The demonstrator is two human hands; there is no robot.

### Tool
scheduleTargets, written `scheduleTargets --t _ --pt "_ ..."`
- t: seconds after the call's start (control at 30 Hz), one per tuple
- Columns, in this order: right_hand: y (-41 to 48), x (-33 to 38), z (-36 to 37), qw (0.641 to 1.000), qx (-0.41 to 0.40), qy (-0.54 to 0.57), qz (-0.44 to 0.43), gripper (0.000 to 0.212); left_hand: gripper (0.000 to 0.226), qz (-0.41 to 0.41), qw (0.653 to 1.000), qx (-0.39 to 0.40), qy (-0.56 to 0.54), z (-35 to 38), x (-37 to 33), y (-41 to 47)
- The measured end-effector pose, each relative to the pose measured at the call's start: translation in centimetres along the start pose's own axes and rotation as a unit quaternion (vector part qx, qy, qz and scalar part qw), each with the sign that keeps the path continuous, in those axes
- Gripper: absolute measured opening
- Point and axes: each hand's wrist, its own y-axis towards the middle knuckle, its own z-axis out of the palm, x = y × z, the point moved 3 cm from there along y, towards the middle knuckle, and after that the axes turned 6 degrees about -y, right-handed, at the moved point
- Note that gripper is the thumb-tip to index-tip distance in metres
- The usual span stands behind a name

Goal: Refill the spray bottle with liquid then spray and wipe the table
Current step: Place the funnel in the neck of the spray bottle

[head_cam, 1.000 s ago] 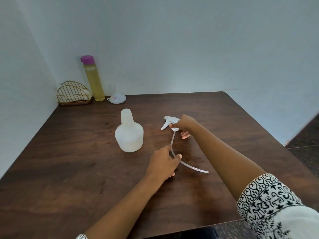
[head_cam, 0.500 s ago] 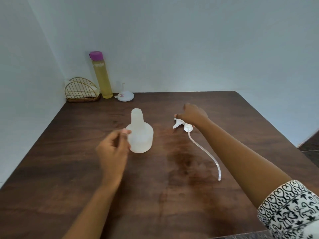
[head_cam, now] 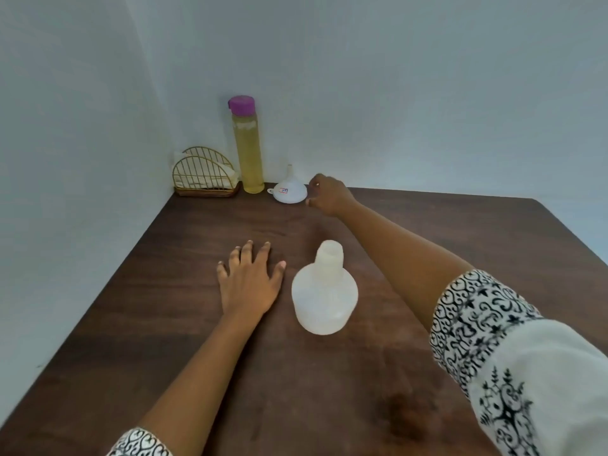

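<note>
Capless spray bottle [head_cam: 324, 291] looks empty; left hand [head_cam: 248, 284] flat, right hand [head_cam: 329, 195] grip wide beside funnel [head_cam: 291, 191].

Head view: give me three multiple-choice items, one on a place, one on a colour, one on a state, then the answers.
1. Where is the funnel?
A. in the spray bottle's neck
B. upside down at the table's far edge
C. in the left hand

2. What colour is the tall bottle's cap?
A. purple
B. green
C. white

3. How is the spray bottle?
A. on its side
B. trigger head on
C. upright, neck open

Answers: B, it sits beside the tall bottle with the right hand reaching it; A, the cap is plainly purple; C, no head on the neck, left hand flat beside it.
</note>
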Motion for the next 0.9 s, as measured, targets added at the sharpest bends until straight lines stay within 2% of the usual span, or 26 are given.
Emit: scheduleTargets --t 0.13,0.27,0.33,0.47,0.6,0.7,0.77,0.83,0.9 --pt "4.6 0.9 0.4 0.999 -0.03 0.019 -0.024 0.055 0.061 0.001 1.0 -0.006 0.006 0.0 -0.3 0.1" --pt "7.5 2.0 0.9 0.996 0.013 -0.043 -0.074 0.059 0.061 0.0 1.0 -0.006 0.013 -0.1 -0.4 0.0" --pt "8.0 2.4 1.2 0.995 0.014 -0.062 -0.081 0.05 0.061 0.0 1.0 -0.006 0.014 -0.1 -0.5 0.0" --pt "7.0 2.5 1.1 0.996 -0.045 -0.033 -0.074 0.026 0.06 0.001 1.0 -0.007 0.009 -0.3 -0.6 -0.1" --pt "3.0 2.7 0.3 0.996 -0.051 -0.006 -0.073 0.016 0.058 -0.001 1.0 -0.005 -0.017 -0.7 -0.7 -0.3" --pt "-1.3 2.6 -1.5 0.992 -0.082 0.067 -0.062 0.014 0.046 -0.007 0.988 -0.038 -0.147 -1.5 -0.3 -0.6" --pt "-4.2 2.8 -3.5 0.983 -0.13 0.102 -0.076 0.013 0.035 -0.03 0.942 -0.055 -0.331 -2.9 -0.3 -1.0" --pt "-7.3 3.5 -5.8 0.973 -0.175 0.105 -0.105 0.012 0.03 -0.065 0.855 -0.044 -0.512 -5.0 -1.0 -1.8" --pt "-10.4 4.3 -7.9 0.957 -0.226 0.108 -0.149 0.012 0.035 -0.085 0.782 -0.027 -0.617 -7.4 -2.0 -2.3"
